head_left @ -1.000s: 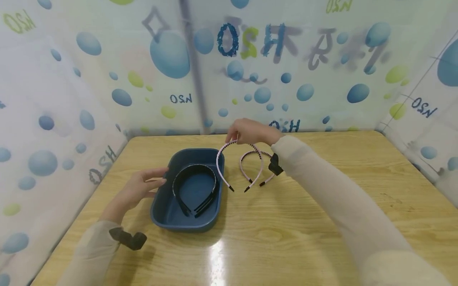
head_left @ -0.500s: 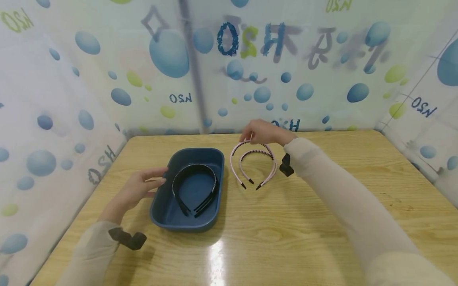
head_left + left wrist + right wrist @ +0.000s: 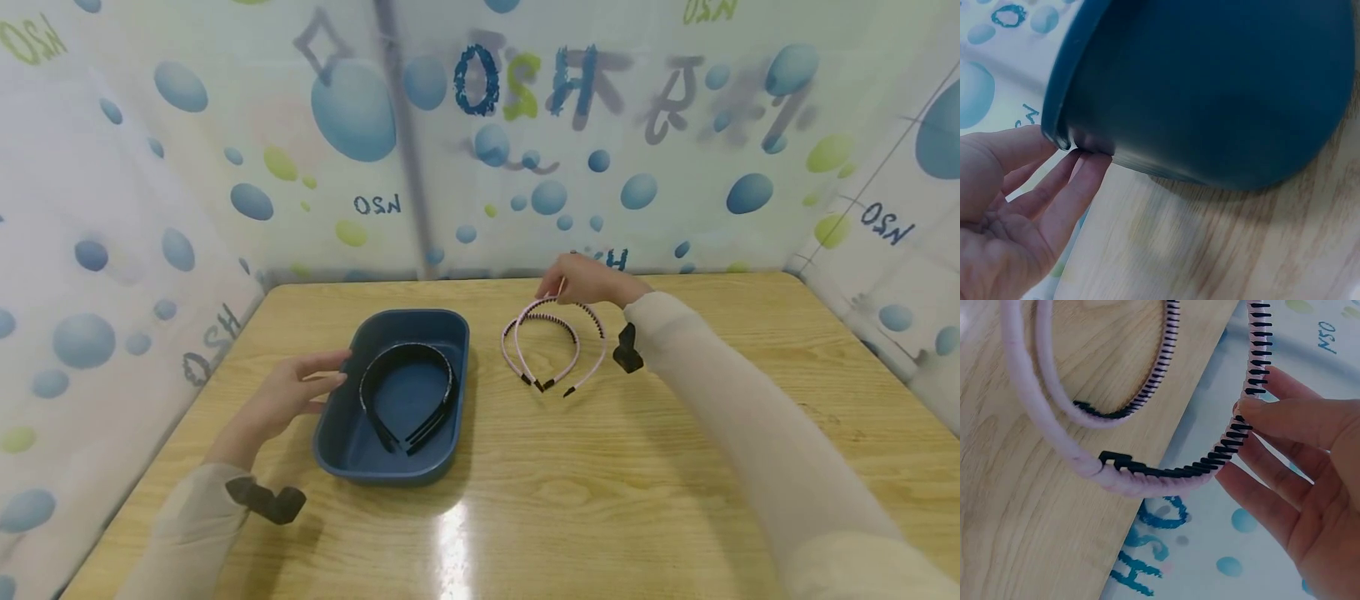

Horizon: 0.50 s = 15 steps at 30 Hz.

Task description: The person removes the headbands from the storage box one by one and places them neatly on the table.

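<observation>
My right hand [image 3: 588, 279] pinches a thin pink headband [image 3: 602, 333] by the top of its arch, between thumb and fingers. In the right wrist view, dark teeth line the inside of this headband [image 3: 1166, 478]. A similar pink headband [image 3: 504, 337] lies on the table, partly overlapped by the held one. My left hand [image 3: 281, 396] has its fingers extended to the left side of a blue plastic basin [image 3: 386, 479]. In the left wrist view, its fingertips touch the basin wall [image 3: 1210, 94] at and below the rim. Black headbands [image 3: 369, 379] lie nested inside the basin; their number is unclear.
The wooden table [image 3: 600, 500] reaches back to a curtain [image 3: 637, 125] printed with blue and green dots and lettering. Similar printed sheets stand at the left and right. A dark wrist strap [image 3: 262, 500] is on each arm.
My right hand has moved right with the pink headband, from beside the basin to over the pink headband on the table. My left hand and the basin stay in place.
</observation>
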Motion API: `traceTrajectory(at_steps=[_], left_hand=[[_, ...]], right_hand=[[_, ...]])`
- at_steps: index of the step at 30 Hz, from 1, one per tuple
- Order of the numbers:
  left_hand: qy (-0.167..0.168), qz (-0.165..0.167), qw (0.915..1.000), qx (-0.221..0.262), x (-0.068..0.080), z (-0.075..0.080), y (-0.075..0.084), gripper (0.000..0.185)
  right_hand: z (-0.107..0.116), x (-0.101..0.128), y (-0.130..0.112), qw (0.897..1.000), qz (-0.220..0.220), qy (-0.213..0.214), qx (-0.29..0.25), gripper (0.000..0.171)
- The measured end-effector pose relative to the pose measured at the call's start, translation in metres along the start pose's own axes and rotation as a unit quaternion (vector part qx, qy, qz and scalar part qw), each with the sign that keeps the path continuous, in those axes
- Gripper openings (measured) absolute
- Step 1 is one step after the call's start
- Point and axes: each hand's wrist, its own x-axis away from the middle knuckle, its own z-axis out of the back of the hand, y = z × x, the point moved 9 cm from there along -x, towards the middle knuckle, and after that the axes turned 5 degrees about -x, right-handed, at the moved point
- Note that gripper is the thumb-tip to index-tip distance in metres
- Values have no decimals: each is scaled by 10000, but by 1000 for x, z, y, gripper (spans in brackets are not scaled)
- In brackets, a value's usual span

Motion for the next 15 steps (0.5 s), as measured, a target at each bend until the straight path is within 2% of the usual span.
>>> traceTrajectory(at_steps=[9,15], left_hand=[[12,94,10000,1,-2,1,-3,57],[2,90,10000,1,-3,2,-4,57]], right_hand=[[0,13,26,9992,-394,-71,-13,31],[5,20,37,9985,-549,32,4,29]])
